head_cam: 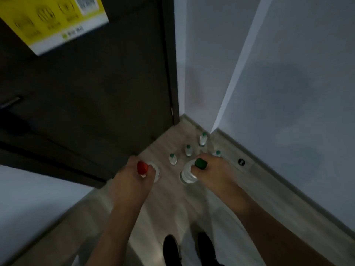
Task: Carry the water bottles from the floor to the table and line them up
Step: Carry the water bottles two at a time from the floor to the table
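Observation:
My left hand [132, 173] grips a clear water bottle with a red cap [142, 167] by its neck, held above the floor. My right hand [213, 169] grips a second clear bottle with a green cap [200, 163] the same way; its body [187, 174] hangs below my fingers. Several small green-capped bottles stand upright on the pale wood floor in the corner beyond my hands: one [172, 158], another [188, 150], a third [203, 139], and one partly hidden behind my right hand [217, 153]. The table is not in view.
A dark door [96, 93] with a yellow poster [51, 22] stands at the left, its handle [11, 102] at the far left. Grey walls [288, 83] meet in a corner ahead. A round floor socket [241, 162] sits near the skirting. My dark shoes [171, 248] are below.

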`<action>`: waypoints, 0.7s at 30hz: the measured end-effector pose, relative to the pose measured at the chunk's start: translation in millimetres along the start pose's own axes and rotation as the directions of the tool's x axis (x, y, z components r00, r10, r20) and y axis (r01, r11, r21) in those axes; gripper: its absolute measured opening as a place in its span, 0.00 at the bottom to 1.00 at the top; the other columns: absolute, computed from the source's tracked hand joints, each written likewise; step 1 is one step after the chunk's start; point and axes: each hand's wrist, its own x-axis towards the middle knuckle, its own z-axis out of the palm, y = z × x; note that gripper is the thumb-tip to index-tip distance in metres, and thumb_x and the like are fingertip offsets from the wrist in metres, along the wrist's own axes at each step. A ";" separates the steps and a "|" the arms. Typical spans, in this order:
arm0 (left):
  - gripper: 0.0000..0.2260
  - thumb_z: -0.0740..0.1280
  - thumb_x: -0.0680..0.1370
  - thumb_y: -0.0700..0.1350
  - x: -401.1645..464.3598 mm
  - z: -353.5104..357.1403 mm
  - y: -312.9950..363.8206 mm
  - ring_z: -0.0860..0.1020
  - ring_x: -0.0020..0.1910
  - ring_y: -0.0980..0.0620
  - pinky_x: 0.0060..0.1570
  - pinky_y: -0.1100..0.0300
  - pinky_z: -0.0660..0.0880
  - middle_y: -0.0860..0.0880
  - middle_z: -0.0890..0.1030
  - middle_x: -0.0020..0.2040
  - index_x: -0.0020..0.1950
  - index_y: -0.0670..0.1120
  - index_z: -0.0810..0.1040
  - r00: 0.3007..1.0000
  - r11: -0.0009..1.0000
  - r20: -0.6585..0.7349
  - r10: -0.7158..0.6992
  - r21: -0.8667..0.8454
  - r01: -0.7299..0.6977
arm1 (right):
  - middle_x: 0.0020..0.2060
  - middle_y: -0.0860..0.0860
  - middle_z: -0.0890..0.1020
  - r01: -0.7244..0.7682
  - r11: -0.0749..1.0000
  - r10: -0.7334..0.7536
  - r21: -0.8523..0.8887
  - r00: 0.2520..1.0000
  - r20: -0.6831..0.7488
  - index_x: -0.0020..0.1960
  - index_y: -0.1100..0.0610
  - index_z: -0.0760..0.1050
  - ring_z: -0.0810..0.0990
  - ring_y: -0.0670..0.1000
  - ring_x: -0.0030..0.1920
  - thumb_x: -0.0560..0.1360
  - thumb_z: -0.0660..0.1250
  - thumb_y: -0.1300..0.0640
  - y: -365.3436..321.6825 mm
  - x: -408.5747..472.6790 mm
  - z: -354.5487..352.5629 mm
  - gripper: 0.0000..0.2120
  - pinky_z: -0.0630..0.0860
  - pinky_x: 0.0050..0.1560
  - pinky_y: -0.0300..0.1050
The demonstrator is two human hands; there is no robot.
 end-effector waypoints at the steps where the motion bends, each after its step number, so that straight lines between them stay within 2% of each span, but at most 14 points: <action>1: 0.08 0.68 0.76 0.53 -5.4 -12.2 15.2 0.79 0.37 0.52 0.41 0.53 0.79 0.54 0.78 0.36 0.50 0.51 0.74 0.999 1.000 -0.044 0.016 -0.009 -0.016 | 0.38 0.49 0.82 0.022 1.000 -0.021 0.009 0.999 -0.027 0.44 0.52 0.78 0.81 0.52 0.41 0.70 0.68 0.47 -8.3 -8.8 -14.5 0.09 0.79 0.44 0.51; 4: 0.07 0.69 0.76 0.55 -17.7 -37.2 53.2 0.78 0.35 0.57 0.40 0.53 0.80 0.58 0.76 0.35 0.48 0.55 0.72 0.982 0.996 -0.174 0.071 -0.038 -0.079 | 0.34 0.48 0.81 0.068 0.998 -0.067 0.005 0.991 -0.118 0.38 0.52 0.76 0.80 0.50 0.37 0.70 0.69 0.47 -25.8 -28.5 -46.9 0.09 0.78 0.40 0.47; 6: 0.08 0.68 0.76 0.56 -22.8 -47.1 69.5 0.78 0.35 0.57 0.41 0.52 0.80 0.58 0.75 0.35 0.49 0.55 0.73 0.972 0.991 -0.210 0.109 -0.058 -0.124 | 0.32 0.47 0.80 0.046 0.999 -0.043 0.017 0.986 -0.160 0.37 0.51 0.76 0.79 0.49 0.35 0.69 0.68 0.47 -29.1 -38.3 -62.4 0.08 0.77 0.36 0.44; 9: 0.07 0.67 0.76 0.57 -29.0 -59.9 87.5 0.77 0.35 0.60 0.40 0.55 0.79 0.58 0.76 0.35 0.49 0.56 0.74 0.959 0.970 -0.192 0.207 -0.090 -0.227 | 0.32 0.46 0.79 -0.015 0.999 0.025 0.050 0.976 -0.217 0.38 0.51 0.76 0.78 0.47 0.34 0.69 0.68 0.48 -28.1 -54.4 -82.5 0.07 0.70 0.31 0.40; 12: 0.06 0.68 0.76 0.56 -28.8 -67.7 107.9 0.76 0.33 0.62 0.34 0.61 0.72 0.57 0.76 0.33 0.45 0.57 0.73 0.929 0.927 -0.154 0.335 -0.121 -0.355 | 0.29 0.45 0.77 -0.102 0.989 0.129 0.105 0.946 -0.298 0.36 0.49 0.75 0.76 0.45 0.31 0.67 0.67 0.48 -25.4 -71.1 -97.1 0.06 0.65 0.28 0.38; 14: 0.06 0.68 0.75 0.55 -27.8 -66.1 124.2 0.76 0.33 0.62 0.34 0.63 0.68 0.56 0.76 0.33 0.44 0.57 0.73 0.913 0.900 -0.095 0.396 -0.157 -0.407 | 0.28 0.45 0.77 -0.164 0.980 0.197 0.117 0.903 -0.383 0.35 0.49 0.74 0.76 0.46 0.30 0.66 0.66 0.48 -20.2 -83.1 -106.3 0.06 0.67 0.28 0.39; 17: 0.06 0.69 0.75 0.53 -28.4 -58.9 143.5 0.75 0.33 0.61 0.34 0.64 0.67 0.56 0.76 0.32 0.42 0.56 0.74 0.874 0.856 -0.078 0.480 -0.176 -0.486 | 0.32 0.45 0.80 -0.217 0.969 0.246 0.117 0.846 -0.473 0.40 0.49 0.78 0.79 0.48 0.34 0.67 0.68 0.46 -11.2 -100.5 -119.4 0.07 0.77 0.34 0.44; 19: 0.06 0.69 0.74 0.54 -31.8 -51.3 158.8 0.76 0.32 0.60 0.33 0.63 0.67 0.55 0.76 0.31 0.42 0.54 0.74 0.847 0.827 -0.050 0.529 -0.191 -0.528 | 0.34 0.44 0.81 -0.252 0.959 0.282 0.131 0.788 -0.547 0.43 0.49 0.80 0.79 0.48 0.36 0.68 0.69 0.46 -2.6 -117.7 -129.1 0.08 0.78 0.37 0.45; 21: 0.07 0.69 0.73 0.55 -37.2 -42.6 173.9 0.76 0.32 0.59 0.33 0.63 0.67 0.55 0.77 0.31 0.42 0.54 0.75 0.826 0.805 -0.003 0.564 -0.225 -0.550 | 0.34 0.42 0.80 -0.292 0.948 0.308 0.128 0.733 -0.607 0.43 0.47 0.79 0.78 0.45 0.35 0.68 0.69 0.46 7.3 -137.3 -138.0 0.07 0.76 0.35 0.41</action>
